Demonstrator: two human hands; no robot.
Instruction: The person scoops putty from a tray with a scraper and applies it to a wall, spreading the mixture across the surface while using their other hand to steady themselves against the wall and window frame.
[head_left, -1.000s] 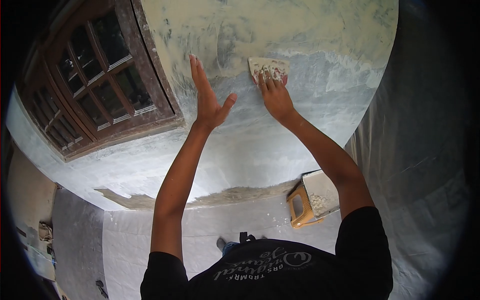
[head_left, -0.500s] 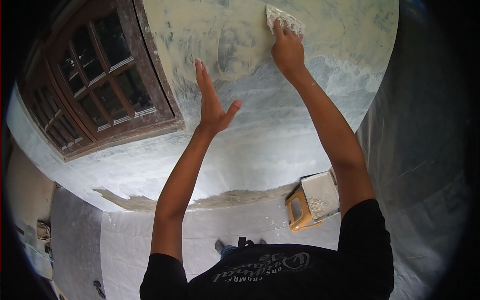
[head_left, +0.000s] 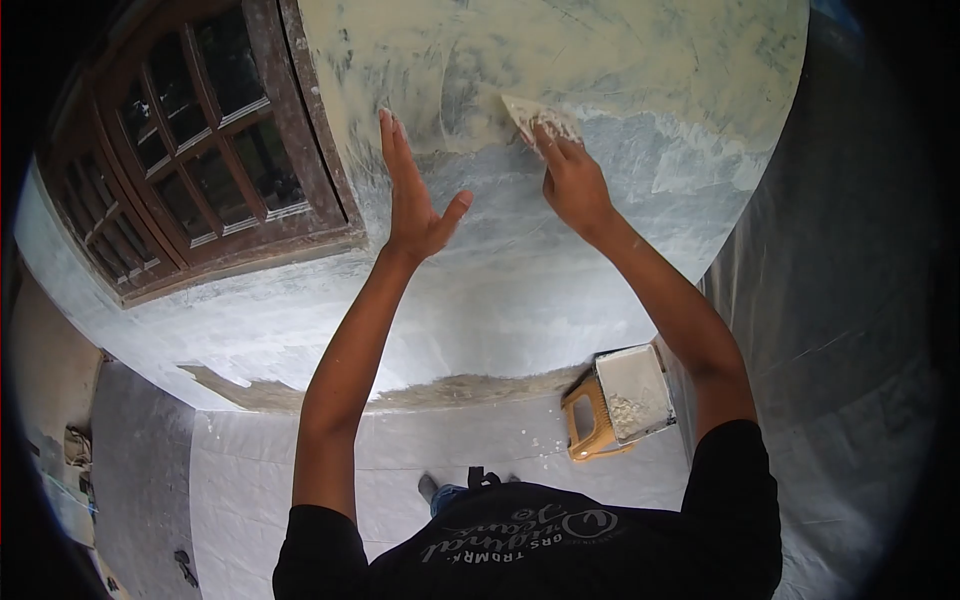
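A putty knife (head_left: 522, 110) smeared with pale putty lies with its edge at the wall (head_left: 490, 280), gripped in my right hand (head_left: 578, 190). Its blade is where the yellowish upper coat meets the grey-white lower part. My fingers cover the handle end. To the left, my left hand (head_left: 415, 205) is stretched out, fingers straight up and thumb apart, with nothing in it. It is up near the wall surface, between the window and the knife.
A brown wooden window (head_left: 215, 150) with glass panes is set in the wall at left. Below right, a tray of putty (head_left: 635, 385) rests on a yellow plastic stool (head_left: 590, 425). Sheeting (head_left: 400, 455) covers the floor; translucent plastic (head_left: 800, 330) hangs at right.
My right hand has drawn the putty knife down and slightly left along the wall, and my right elbow is more bent. My left hand has shifted only a little, staying open.
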